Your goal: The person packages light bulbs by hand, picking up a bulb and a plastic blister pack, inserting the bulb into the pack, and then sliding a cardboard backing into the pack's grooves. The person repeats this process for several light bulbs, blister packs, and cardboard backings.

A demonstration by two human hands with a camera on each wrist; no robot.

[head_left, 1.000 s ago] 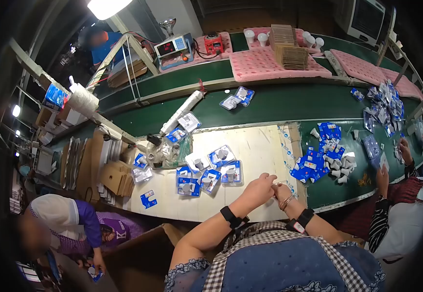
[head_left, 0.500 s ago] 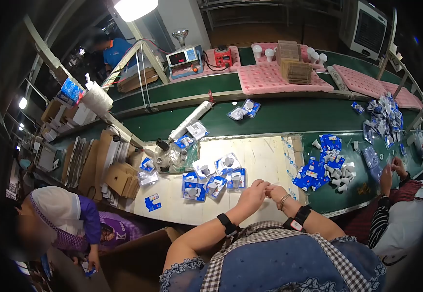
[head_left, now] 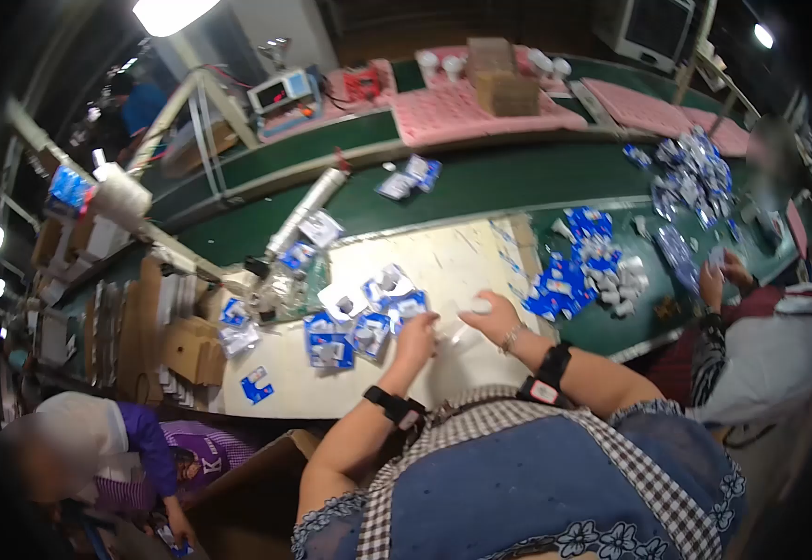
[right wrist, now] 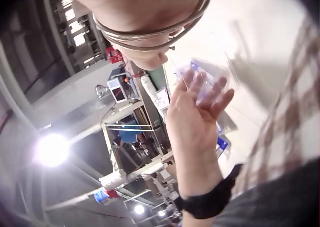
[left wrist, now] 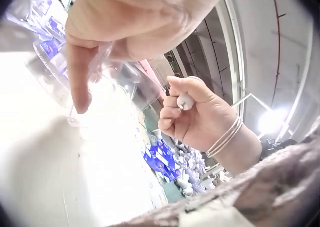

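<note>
My left hand [head_left: 415, 341] pinches a clear plastic blister shell [right wrist: 216, 82], whose edge also shows under my fingers in the left wrist view. Apart from it, to the right, my right hand [head_left: 492, 322] has its fingers curled round a small white rounded piece with a metal tip [left wrist: 186, 102]. Just left of my left hand, several blue-carded clear packs [head_left: 329, 347] with grey-white pieces inside lie on the pale board [head_left: 453, 257].
Right of the board lie loose blue cards [head_left: 555, 287] and a heap of small grey-white cones [head_left: 619, 287]. Another person's hands [head_left: 719, 280] work beyond them. A bag of clear plastic [head_left: 275, 294] lies at left, near stacked cardboard [head_left: 191, 350]. An open carton [head_left: 257, 495] stands below.
My hands were together and have separated, the left one going left with the clear shell, the right holding the white piece. The head view has swung, shifting the bench leftward.
</note>
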